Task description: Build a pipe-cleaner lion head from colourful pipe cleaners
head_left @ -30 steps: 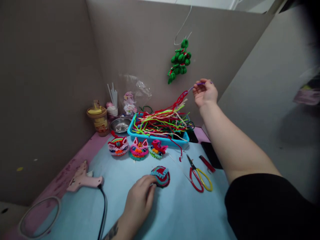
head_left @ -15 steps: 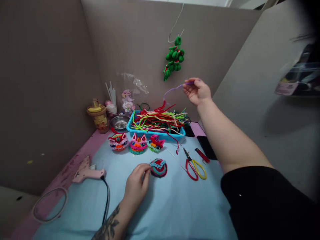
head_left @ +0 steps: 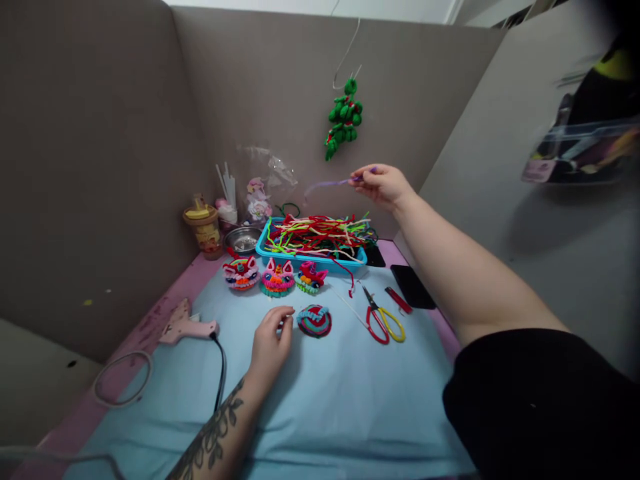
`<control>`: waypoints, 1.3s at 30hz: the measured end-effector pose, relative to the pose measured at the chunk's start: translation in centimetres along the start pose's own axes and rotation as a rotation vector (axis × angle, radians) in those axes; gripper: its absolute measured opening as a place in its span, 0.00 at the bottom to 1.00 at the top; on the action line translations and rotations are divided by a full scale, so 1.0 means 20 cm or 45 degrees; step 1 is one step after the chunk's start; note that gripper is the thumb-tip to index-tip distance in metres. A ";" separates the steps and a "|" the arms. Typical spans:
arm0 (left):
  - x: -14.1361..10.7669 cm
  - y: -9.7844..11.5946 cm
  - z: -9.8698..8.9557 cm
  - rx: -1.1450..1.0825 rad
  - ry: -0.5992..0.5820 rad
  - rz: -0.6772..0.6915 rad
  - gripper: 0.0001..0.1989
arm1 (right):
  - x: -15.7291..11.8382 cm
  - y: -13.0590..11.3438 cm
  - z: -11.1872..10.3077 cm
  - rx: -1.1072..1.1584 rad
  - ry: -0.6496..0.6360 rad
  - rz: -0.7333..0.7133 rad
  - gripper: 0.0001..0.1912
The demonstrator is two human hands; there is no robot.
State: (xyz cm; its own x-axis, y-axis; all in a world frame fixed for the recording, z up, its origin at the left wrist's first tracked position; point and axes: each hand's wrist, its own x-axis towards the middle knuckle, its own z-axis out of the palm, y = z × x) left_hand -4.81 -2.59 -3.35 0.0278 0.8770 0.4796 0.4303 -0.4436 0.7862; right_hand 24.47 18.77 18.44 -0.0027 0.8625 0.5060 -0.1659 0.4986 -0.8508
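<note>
My right hand (head_left: 377, 187) is raised above the tray, its fingers pinched on one end of a purple pipe cleaner (head_left: 330, 183). The pipe cleaner trails to the left, its far end blurred. On the blue cloth, my left hand (head_left: 273, 340) rests with its fingers drawn together just left of a round coiled pipe-cleaner piece (head_left: 314, 321) in red, teal and purple. A narrow gap shows between the fingertips and that piece; I see nothing held in them. Beneath the right hand stands a blue tray (head_left: 313, 261) heaped with loose pipe cleaners (head_left: 320, 235) in several colours.
Three colourful animal-face pieces (head_left: 277, 277) sit before the tray. Scissors (head_left: 383, 323), a red cutter (head_left: 399, 300) and a black phone (head_left: 413, 287) lie at the right. A pink glue gun (head_left: 187, 328) with its cord is at the left. A green pipe-cleaner ornament (head_left: 344, 119) hangs ahead.
My right hand has pulled the purple pipe cleaner free of the heap and moved slightly left. My left fingers have come away from the coiled piece. The view has shifted a little.
</note>
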 end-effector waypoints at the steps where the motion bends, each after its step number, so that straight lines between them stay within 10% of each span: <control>1: 0.00 0.00 0.00 -0.012 0.012 -0.019 0.09 | -0.02 -0.02 0.00 0.015 -0.005 -0.017 0.06; 6: 0.02 0.02 -0.01 -0.226 0.064 -0.212 0.09 | -0.21 -0.10 0.09 0.231 -0.004 -0.110 0.05; 14: 0.07 0.07 -0.07 -1.596 -0.161 -0.680 0.20 | -1.07 0.02 0.45 0.205 -0.534 0.255 0.13; 18: 0.08 0.05 -0.10 -1.779 -0.169 -0.685 0.15 | -1.33 0.12 0.43 0.325 -0.302 0.369 0.15; 27: 0.08 -0.03 -0.11 -1.859 -0.171 -0.841 0.05 | -1.53 0.29 0.28 0.462 0.017 0.549 0.12; 39: 0.08 -0.05 -0.10 -1.628 -0.344 -0.762 0.17 | -1.56 0.36 0.22 0.438 0.089 0.588 0.14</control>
State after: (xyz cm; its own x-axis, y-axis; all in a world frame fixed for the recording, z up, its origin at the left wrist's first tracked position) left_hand -6.99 -1.08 -2.49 0.3652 0.9308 -0.0156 -0.6484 0.2664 0.7132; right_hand 19.09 -4.87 -2.89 -0.0874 0.9935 0.0725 -0.4738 0.0225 -0.8803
